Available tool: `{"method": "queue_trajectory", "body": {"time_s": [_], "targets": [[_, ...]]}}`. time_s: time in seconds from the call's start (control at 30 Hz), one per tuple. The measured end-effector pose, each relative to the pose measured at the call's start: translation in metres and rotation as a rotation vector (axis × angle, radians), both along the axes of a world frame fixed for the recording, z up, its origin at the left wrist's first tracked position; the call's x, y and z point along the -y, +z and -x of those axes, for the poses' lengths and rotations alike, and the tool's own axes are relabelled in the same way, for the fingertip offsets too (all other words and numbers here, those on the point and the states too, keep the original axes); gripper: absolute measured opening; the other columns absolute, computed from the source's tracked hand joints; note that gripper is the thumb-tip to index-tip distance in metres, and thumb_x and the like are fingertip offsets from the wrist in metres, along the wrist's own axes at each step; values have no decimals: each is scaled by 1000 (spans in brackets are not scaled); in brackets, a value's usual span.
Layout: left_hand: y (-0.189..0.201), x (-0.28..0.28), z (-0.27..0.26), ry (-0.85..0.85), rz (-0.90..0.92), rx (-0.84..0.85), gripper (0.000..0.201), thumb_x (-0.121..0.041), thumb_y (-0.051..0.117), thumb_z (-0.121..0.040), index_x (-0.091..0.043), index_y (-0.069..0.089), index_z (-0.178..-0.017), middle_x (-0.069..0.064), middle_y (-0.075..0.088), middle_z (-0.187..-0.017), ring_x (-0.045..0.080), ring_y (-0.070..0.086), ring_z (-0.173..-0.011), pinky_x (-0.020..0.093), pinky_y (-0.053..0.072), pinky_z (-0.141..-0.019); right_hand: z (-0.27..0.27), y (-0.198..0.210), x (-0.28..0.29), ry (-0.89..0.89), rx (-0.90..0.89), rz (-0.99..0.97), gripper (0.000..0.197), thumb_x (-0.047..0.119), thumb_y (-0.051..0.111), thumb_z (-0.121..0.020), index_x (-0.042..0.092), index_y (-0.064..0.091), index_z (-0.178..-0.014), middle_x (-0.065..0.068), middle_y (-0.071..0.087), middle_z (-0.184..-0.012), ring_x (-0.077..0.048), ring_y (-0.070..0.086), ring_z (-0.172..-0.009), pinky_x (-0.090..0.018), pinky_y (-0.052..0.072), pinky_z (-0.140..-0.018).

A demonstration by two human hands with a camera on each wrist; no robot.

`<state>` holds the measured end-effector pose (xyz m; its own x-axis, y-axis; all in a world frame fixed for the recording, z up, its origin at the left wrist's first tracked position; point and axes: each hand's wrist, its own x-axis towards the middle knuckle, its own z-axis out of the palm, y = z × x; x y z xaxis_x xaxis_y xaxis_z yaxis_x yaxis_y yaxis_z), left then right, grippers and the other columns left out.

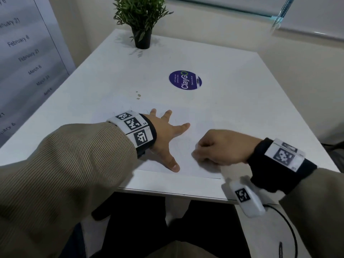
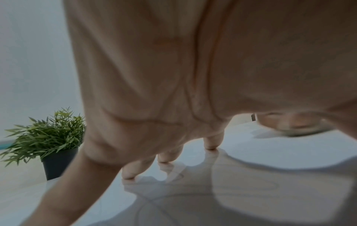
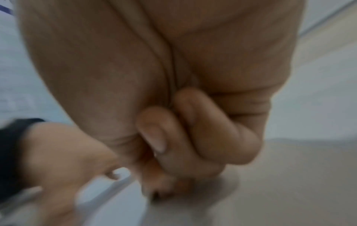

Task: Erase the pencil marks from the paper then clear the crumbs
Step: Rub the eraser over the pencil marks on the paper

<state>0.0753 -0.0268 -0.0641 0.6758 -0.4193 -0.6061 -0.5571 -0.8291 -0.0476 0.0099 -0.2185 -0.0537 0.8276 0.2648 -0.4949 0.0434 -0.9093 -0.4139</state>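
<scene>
Soft dim light (wrist views blurred)

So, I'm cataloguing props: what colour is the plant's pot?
Black pot, clearest in the head view.

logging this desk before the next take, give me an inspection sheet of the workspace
surface: white table, round purple ClayGo sticker stuck on it.
job's things: white paper lying flat at the near edge, faint pencil marks between the hands; eraser not visible, possibly hidden in the right fist.
clutter: a few small specks on the table beyond the paper.
grippers: left hand spread flat, pressing the paper; right hand curled, fingers tucked down onto the paper, contents cannot be told.
cables: thin black cable below the right wrist.
surroundings: potted plant at the table's far end, dated poster at left, window blind at upper right.
</scene>
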Motion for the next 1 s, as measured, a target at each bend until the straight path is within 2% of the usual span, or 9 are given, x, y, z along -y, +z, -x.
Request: {"method": "queue_trajectory", "body": {"time_s": [0.1,0.2,0.27,0.33,0.47,0.6,0.73,0.87,1.0], "targets": [[0,0,0,2,3,-3,138,-96,65,-48,-60,-29,-143,7,-31,-164,51,-18,-149,73,16,-112,-6,2,5,-66,117,66,43,37,57,-96,12,60,-61,2,61,-55,-16,51,-52,-32,47,-61],[1,0,1,3,-6,-4,138,-95,66,-49,-60,-29,-143,7,-31,-164,51,-18,-149,73,16,-112,10,1,-5,69,18,40,43,37,54,-97,7,67,-68,-5,68,-63,-11,53,-54,-29,50,-64],[1,1,0,1,-6,-6,138,-95,66,-49,-60,-30,-143,6,-32,-164,50,-18,-149,73,15,-112,7,1,2,26,17,27,44,37,55,-97,6,64,-67,-8,66,-63,-12,49,-52,-34,51,-67],[2,1,0,4,2,-7,138,-95,66,-49,-60,-29,-143,5,-32,-164,50,-18,-149,74,14,-112,2,2,9,-38,98,66,43,37,56,-96,7,60,-65,-3,62,-59,-13,47,-51,-37,49,-67],[1,1,1,0,-5,0,140,-97,64,-46,-60,-29,-144,7,-31,-164,51,-17,-149,73,14,-113,16,1,-2,93,15,53,44,38,55,-98,7,65,-68,-2,66,-62,-10,52,-54,-39,53,-73],[2,1,1,-6,0,10,139,-97,65,-47,-60,-28,-144,6,-29,-165,50,-16,-150,73,15,-112,10,2,7,-10,116,68,42,37,55,-97,12,65,-64,-6,70,-69,-13,55,-58,-43,55,-76],[4,1,2,-3,-12,5,139,-97,65,-47,-60,-28,-144,6,-29,-165,49,-16,-150,72,14,-113,22,3,-3,100,29,43,44,37,56,-98,12,63,-63,0,65,-61,-8,51,-54,-39,53,-75],[6,2,3,-10,-18,13,138,-96,64,-49,-59,-27,-146,6,-28,-165,49,-14,-150,70,17,-113,18,3,4,30,124,71,42,37,55,-99,10,65,-67,-4,64,-63,-14,52,-57,-41,52,-71],[6,1,4,-8,-22,16,138,-96,64,-48,-59,-27,-145,6,-28,-165,48,-14,-151,70,18,-113,27,2,3,95,56,48,44,38,56,-99,5,62,-70,-5,62,-63,-12,48,-57,-41,52,-71]]}}
